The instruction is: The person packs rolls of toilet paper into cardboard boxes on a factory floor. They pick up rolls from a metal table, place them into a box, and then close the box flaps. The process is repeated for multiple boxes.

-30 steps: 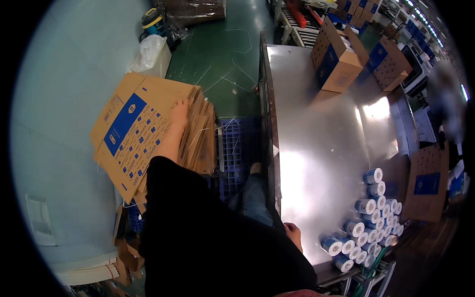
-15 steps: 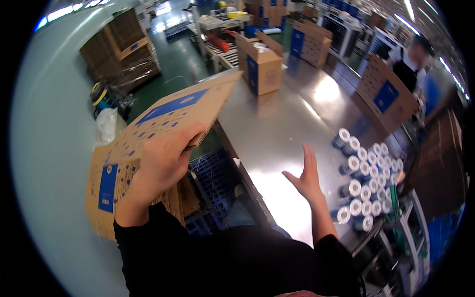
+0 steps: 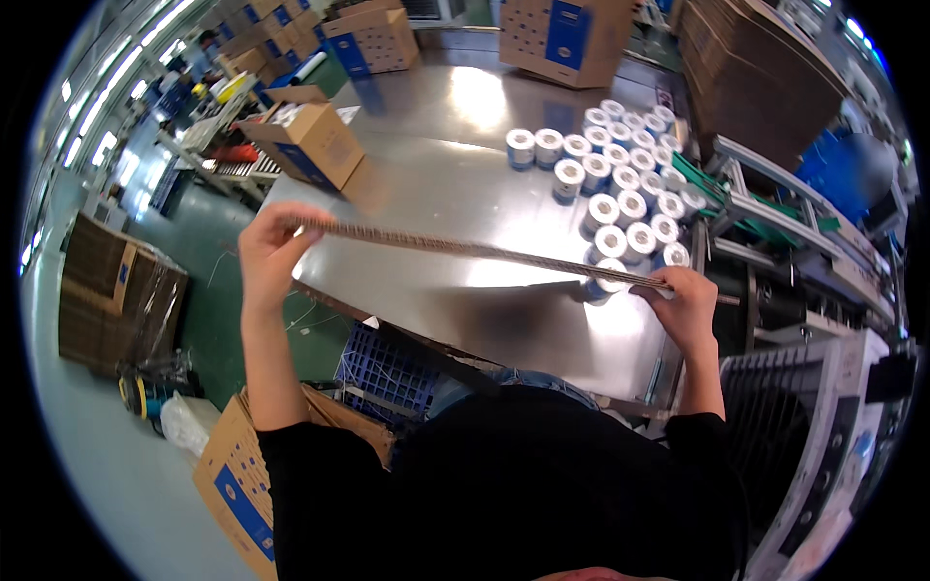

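A flattened cardboard box is stretched between my hands, seen edge-on as a thin brown strip above the metal table. My left hand grips its left end, thumb and fingers closed on the edge. At the other end, my right hand pinches the right corner close to the table's right side. Just beyond the cardboard stand several white-topped cans with blue sides, grouped on the right of the table. The lower cans are partly covered by the cardboard's right end.
An open carton stands on the table's far left, with more cartons at the far edge. Right of the cans runs a metal-framed conveyor with a green belt. Flat cardboard leans at lower left beside a blue pallet.
The flattened box has moved from my left side to over the table and now shows edge-on. My right hand, open and free before, has closed on its right end. The view has turned right.
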A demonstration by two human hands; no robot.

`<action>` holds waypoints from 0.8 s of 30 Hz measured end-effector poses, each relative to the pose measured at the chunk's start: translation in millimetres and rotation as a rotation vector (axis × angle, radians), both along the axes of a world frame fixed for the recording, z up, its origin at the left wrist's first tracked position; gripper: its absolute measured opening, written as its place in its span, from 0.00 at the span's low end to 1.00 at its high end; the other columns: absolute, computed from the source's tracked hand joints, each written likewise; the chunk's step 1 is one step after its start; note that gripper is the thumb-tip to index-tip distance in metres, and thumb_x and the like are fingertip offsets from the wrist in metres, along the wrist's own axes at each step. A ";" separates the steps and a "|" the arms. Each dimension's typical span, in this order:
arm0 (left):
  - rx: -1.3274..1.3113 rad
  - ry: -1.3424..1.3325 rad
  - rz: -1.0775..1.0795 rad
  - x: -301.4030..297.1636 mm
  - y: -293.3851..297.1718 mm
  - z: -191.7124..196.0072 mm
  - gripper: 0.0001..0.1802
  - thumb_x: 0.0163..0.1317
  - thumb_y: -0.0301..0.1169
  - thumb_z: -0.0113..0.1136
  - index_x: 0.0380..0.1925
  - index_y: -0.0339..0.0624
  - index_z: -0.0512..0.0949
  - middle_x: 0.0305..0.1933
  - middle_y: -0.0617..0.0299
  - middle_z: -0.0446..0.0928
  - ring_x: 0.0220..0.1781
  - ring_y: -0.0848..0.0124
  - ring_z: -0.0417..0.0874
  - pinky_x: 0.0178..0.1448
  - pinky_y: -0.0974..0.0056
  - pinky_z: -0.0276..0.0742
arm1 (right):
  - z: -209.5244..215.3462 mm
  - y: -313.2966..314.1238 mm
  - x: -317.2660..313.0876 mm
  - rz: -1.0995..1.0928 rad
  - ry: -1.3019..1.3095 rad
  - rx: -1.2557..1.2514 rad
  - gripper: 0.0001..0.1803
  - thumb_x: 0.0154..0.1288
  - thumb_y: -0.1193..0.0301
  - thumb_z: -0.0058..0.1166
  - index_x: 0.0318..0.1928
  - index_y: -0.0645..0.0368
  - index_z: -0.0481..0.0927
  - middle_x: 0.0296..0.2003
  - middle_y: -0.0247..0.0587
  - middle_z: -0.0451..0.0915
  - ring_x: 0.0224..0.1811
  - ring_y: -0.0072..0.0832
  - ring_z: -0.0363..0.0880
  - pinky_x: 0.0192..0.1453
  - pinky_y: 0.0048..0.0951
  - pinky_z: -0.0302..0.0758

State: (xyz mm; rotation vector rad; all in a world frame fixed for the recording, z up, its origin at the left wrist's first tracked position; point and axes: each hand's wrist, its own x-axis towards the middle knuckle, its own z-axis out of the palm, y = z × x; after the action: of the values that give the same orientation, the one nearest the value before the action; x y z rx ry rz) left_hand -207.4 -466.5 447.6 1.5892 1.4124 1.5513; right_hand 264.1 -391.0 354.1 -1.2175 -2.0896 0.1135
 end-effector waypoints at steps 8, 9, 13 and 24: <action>0.414 1.248 0.050 79.9 88.0 -108.1 0.24 0.51 0.23 0.62 0.52 0.46 0.76 0.63 0.55 0.66 0.70 0.50 0.60 0.72 0.42 0.50 | -23.3 -29.5 -2.3 -0.168 -0.275 -0.064 0.16 0.48 0.59 0.68 0.31 0.54 0.79 0.21 0.37 0.76 0.25 0.38 0.78 0.26 0.36 0.71; 0.352 1.166 0.065 89.2 86.6 -128.8 0.25 0.51 0.25 0.62 0.53 0.46 0.75 0.64 0.54 0.65 0.70 0.51 0.60 0.73 0.42 0.49 | -27.5 -25.2 -6.8 -0.168 -0.316 -0.059 0.17 0.50 0.58 0.67 0.33 0.54 0.79 0.21 0.37 0.75 0.26 0.38 0.78 0.27 0.37 0.71; 0.267 1.001 0.144 101.9 67.9 -172.0 0.29 0.51 0.27 0.60 0.56 0.43 0.70 0.65 0.53 0.64 0.71 0.52 0.59 0.74 0.43 0.46 | -6.7 0.4 -13.6 -0.208 -0.303 -0.275 0.26 0.57 0.46 0.57 0.43 0.55 0.78 0.26 0.41 0.80 0.32 0.40 0.81 0.35 0.40 0.74; 0.351 0.583 0.064 93.2 63.6 -132.3 0.09 0.35 0.16 0.51 0.09 0.44 0.74 0.20 0.64 0.70 0.48 0.60 0.73 0.53 0.60 0.66 | 5.3 64.8 63.6 -0.051 -0.468 -0.568 0.35 0.57 0.39 0.53 0.34 0.65 0.82 0.31 0.55 0.81 0.37 0.51 0.80 0.43 0.42 0.76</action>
State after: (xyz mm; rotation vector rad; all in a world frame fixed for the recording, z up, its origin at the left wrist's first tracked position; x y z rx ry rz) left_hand -114.1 -402.8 315.3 2.3712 1.5416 1.4980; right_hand 327.7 -326.2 359.4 -1.7645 -2.5220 0.4624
